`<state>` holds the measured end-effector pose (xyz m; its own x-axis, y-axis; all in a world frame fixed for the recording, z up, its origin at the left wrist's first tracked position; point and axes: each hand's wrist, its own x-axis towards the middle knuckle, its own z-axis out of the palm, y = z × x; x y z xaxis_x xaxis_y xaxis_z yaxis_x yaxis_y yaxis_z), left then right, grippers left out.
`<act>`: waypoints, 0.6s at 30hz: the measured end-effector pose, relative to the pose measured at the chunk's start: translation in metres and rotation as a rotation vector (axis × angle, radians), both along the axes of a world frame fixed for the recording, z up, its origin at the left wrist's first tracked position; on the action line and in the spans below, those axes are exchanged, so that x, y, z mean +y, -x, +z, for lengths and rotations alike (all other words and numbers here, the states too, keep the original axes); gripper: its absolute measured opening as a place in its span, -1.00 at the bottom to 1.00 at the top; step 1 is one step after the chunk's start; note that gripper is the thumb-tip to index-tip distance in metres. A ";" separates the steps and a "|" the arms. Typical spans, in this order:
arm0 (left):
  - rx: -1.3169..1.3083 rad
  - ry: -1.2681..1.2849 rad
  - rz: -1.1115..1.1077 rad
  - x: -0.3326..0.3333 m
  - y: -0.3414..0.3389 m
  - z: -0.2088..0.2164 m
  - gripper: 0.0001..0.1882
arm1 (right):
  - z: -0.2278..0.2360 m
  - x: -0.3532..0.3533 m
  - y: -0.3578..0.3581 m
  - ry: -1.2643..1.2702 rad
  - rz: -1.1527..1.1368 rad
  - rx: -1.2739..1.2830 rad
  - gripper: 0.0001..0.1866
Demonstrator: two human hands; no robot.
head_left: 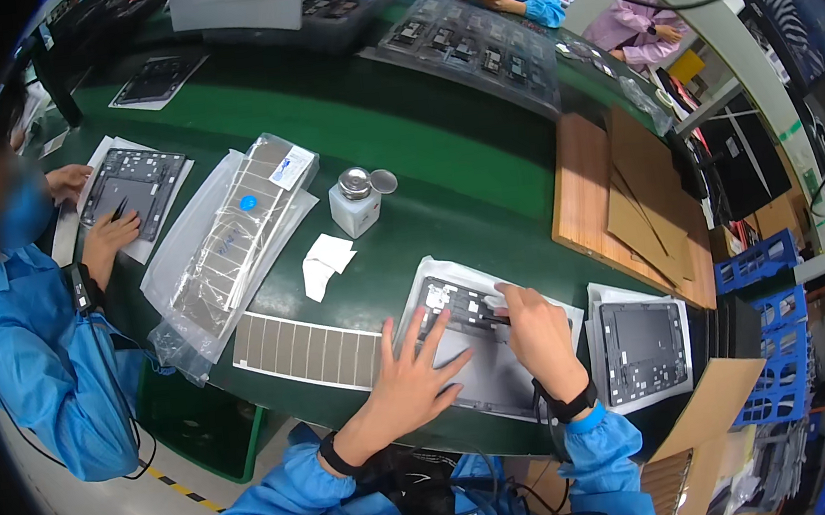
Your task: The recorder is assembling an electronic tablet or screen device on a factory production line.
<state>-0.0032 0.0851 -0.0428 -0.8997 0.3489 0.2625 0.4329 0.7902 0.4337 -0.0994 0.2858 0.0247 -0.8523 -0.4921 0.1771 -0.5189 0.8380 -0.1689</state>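
Panel (484,363) at bottle's (355,206) 5 o'clock on desk (439,224), likely light, stiff, scratch-prone, best held by opposite edges; left hand (413,372), fingers splayed wide over its 9 o'clock side; right hand (539,333), fingers pinched narrow, contents unclear.

fingers (434,339): bright, fairly sharp
table (470,186): sheen beyond fingers
plastic bag (228,227): glints left of fingers
fisheye rim: black, lines bowed

Dark-grey rectangular housing (490,372), white patches across its far end, flat on a white sheet (442,266)
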 end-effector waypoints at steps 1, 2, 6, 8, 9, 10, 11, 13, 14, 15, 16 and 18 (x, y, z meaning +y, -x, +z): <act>-0.002 -0.004 0.010 0.000 0.001 -0.001 -0.47 | -0.007 -0.002 0.006 -0.017 -0.035 -0.072 -0.67; -0.012 -0.011 -0.001 0.000 0.001 -0.001 -0.48 | -0.012 -0.002 0.009 -0.062 -0.002 -0.050 -0.95; -0.060 -0.034 -0.017 -0.002 0.003 -0.002 -0.49 | -0.013 -0.012 0.014 -0.052 0.054 -0.049 -0.94; -0.068 -0.050 -0.020 -0.003 0.004 -0.002 -0.49 | -0.014 -0.014 0.016 -0.059 0.083 -0.044 -0.91; -0.070 -0.063 -0.033 -0.004 0.004 -0.002 -0.49 | -0.015 -0.016 0.017 -0.060 0.087 -0.050 -0.91; -0.075 -0.064 -0.028 -0.004 0.004 -0.002 -0.49 | -0.016 -0.019 0.017 -0.049 0.070 -0.077 -0.90; -0.078 -0.064 -0.030 -0.004 0.004 -0.002 -0.50 | -0.017 -0.020 0.017 -0.038 0.052 -0.103 -0.79; -0.083 -0.068 -0.033 -0.004 0.005 -0.003 -0.50 | -0.016 -0.020 0.017 -0.041 0.058 -0.104 -0.79; -0.087 -0.072 -0.033 -0.004 0.005 -0.003 -0.50 | -0.015 -0.020 0.016 -0.042 0.063 -0.101 -0.79; -0.090 -0.074 -0.032 -0.005 0.005 -0.002 -0.50 | -0.015 -0.018 0.017 -0.042 0.064 -0.103 -0.79; -0.092 -0.074 -0.031 -0.005 0.005 -0.001 -0.50 | -0.015 -0.015 0.017 -0.040 0.059 -0.113 -0.79; -0.087 -0.107 -0.031 -0.005 0.006 0.002 -0.51 | -0.016 -0.015 0.017 -0.037 0.056 -0.121 -0.78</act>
<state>-0.0092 0.0805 -0.0410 -0.9100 0.3507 0.2214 0.4134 0.7245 0.5515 -0.1165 0.2710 0.0088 -0.8373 -0.5440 0.0557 -0.5429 0.8149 -0.2031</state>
